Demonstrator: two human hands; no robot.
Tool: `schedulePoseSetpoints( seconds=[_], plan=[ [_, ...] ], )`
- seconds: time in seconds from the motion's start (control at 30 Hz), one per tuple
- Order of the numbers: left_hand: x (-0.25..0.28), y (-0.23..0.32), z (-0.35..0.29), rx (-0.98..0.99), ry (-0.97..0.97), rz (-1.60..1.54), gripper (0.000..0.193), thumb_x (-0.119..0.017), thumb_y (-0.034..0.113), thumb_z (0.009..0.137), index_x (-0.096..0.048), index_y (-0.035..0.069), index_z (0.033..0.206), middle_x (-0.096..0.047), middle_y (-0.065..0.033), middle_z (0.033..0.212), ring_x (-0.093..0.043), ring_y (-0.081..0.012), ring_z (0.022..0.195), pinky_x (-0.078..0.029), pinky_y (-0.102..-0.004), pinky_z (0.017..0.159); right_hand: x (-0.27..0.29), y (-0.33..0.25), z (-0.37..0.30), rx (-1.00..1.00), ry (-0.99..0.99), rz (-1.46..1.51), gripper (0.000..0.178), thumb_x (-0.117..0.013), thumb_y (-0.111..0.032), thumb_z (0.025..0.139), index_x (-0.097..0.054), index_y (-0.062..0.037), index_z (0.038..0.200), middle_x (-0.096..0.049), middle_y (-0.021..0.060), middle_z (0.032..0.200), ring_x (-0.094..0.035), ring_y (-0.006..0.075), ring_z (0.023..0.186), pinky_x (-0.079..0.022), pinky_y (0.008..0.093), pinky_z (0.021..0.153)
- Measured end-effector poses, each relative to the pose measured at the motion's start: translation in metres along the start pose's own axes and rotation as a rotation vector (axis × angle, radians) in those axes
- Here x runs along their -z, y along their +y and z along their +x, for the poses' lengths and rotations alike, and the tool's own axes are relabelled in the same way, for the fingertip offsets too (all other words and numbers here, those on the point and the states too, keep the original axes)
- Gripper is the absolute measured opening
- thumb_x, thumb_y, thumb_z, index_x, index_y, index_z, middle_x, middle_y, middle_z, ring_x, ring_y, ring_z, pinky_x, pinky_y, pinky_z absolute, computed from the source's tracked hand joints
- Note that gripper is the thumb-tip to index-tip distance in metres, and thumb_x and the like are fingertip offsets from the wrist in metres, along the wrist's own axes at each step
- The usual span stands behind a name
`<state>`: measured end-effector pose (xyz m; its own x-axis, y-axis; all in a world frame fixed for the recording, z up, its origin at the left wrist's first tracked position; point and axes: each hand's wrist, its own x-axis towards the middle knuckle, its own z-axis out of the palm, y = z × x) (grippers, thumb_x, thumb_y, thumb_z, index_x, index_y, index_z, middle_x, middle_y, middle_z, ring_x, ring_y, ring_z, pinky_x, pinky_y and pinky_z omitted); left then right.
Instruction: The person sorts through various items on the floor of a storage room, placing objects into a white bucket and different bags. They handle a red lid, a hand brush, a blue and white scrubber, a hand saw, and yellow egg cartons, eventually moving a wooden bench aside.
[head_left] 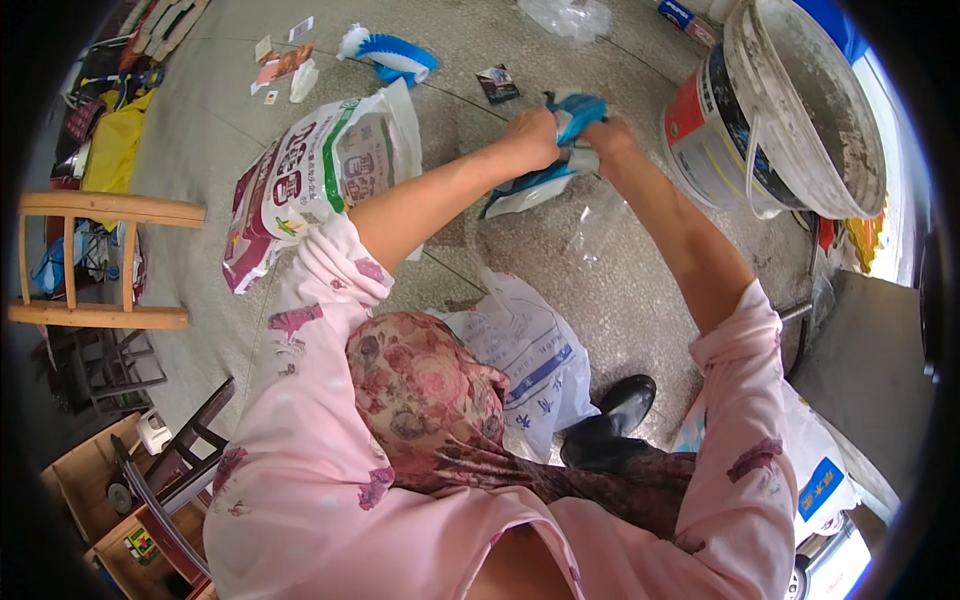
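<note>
A person in a pink, flower-patterned shirt bends over a speckled stone floor, gripping a crumpled blue-and-white plastic package (578, 117) in both bare hands, just above the floor and left of a large bucket. The left hand (530, 142) is closed on one side of the film; the right hand (612, 142) is curled at the other, its fingertips hidden, so how tightly they close cannot be told. The package's white lower end hangs beneath, its contents out of sight. The round plastic bucket (697, 140), white, red and black outside, tilts its mouth to the right, showing a rough inner wall smeared grey; its bottom is hard to make out. Beside the left forearm stands a glossy white-and-maroon sack (300, 175), its contents hidden and its near edge partly covered by the arm. A thin white bag (535, 345) sags in soft folds near a shiny black boot (620, 410), while a twisted blue-and-white wrapper (395, 55) lies beyond. Clear crinkled plastic (567, 15) is cut off at the top edge.
</note>
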<state>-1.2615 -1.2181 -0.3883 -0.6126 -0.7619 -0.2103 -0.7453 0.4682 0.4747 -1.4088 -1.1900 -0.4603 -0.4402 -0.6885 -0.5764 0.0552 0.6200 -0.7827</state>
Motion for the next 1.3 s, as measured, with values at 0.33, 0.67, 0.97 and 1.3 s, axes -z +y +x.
schedulePoseSetpoints(
  seconds=[0.33,0.67,0.97,1.3],
  plan=[
    [0.006,0.024,0.005,0.004,-0.093,0.399,0.060,-0.064,0.021,0.069,-0.041,-0.012,0.114,-0.046,-0.0266,0.111,-0.040,-0.0372,0.107,-0.037,-0.0408,0.092,-0.003,-0.031,-0.056,0.034,-0.658,0.788,0.064,-0.058,-0.046,0.079,-0.042,-0.0020,0.123,-0.043,0.0140,0.125,-0.047,0.0290,0.109,-0.042,0.0436,0.089],
    [-0.009,0.011,-0.024,-0.324,-0.140,0.061,0.097,-0.077,0.032,0.059,-0.024,-0.003,0.132,-0.034,-0.0275,0.125,-0.037,-0.0392,0.115,-0.034,-0.0381,0.095,0.042,0.066,0.001,-0.138,-0.199,0.575,0.030,-0.070,-0.017,0.072,-0.059,-0.0034,0.096,-0.060,0.0108,0.100,-0.058,0.0230,0.088,-0.049,0.0399,0.079],
    [-0.070,-0.014,-0.161,-0.947,-0.724,0.121,0.089,-0.078,0.027,0.054,-0.034,0.001,0.127,-0.047,-0.0201,0.113,-0.045,-0.0329,0.108,-0.037,-0.0387,0.089,0.002,0.060,-0.061,-0.245,0.339,-0.288,0.035,-0.074,-0.027,0.062,-0.062,0.0010,0.080,-0.065,0.0139,0.080,-0.064,0.0194,0.074,-0.050,0.0303,0.064],
    [-0.037,-0.071,-0.088,-0.433,-0.382,-0.148,0.029,-0.067,0.012,0.066,-0.062,0.003,0.093,-0.063,-0.0126,0.080,-0.060,-0.0263,0.075,-0.047,-0.0344,0.067,0.047,0.031,-0.030,0.349,0.128,0.044,0.027,-0.072,-0.021,0.066,-0.057,0.0000,0.058,-0.058,0.0103,0.054,-0.056,0.0164,0.046,-0.044,0.0290,0.042]
  ],
)
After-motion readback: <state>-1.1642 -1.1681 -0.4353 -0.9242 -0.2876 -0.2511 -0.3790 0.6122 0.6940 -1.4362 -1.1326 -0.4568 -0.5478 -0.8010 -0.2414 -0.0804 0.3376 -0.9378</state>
